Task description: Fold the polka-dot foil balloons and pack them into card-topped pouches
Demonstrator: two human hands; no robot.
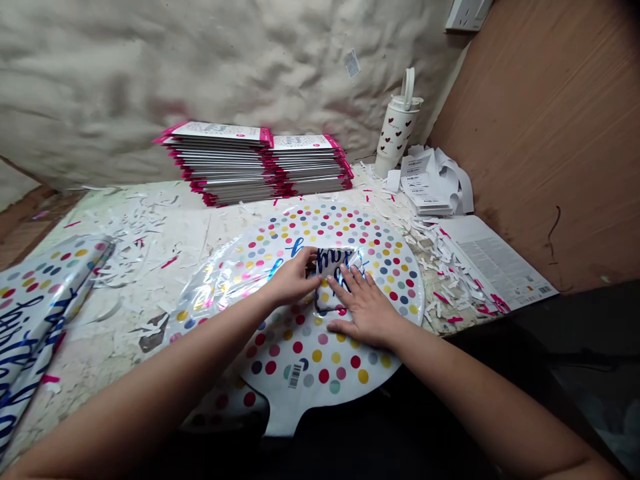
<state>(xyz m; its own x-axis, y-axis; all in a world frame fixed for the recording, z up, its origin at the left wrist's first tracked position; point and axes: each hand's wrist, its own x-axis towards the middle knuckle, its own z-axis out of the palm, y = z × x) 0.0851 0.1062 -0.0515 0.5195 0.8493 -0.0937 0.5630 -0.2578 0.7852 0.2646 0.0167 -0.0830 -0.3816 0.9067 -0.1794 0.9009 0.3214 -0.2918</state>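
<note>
A round flat foil balloon (305,347) with coloured polka dots and blue script lies on the worktable in front of me. On its middle sits a small folded piece of the same dotted foil (336,263). My left hand (294,279) pinches that folded piece at its left edge. My right hand (364,305) lies flat on it with fingers spread, pressing it down onto the balloon.
Two stacks of pink-edged packaging cards (253,163) stand at the back. A heart-print tumbler (397,137) and a pile of paper labels (433,180) are at back right, an instruction sheet (500,260) on the right. More dotted balloons (37,293) lie left. Paper scraps litter the table (165,233).
</note>
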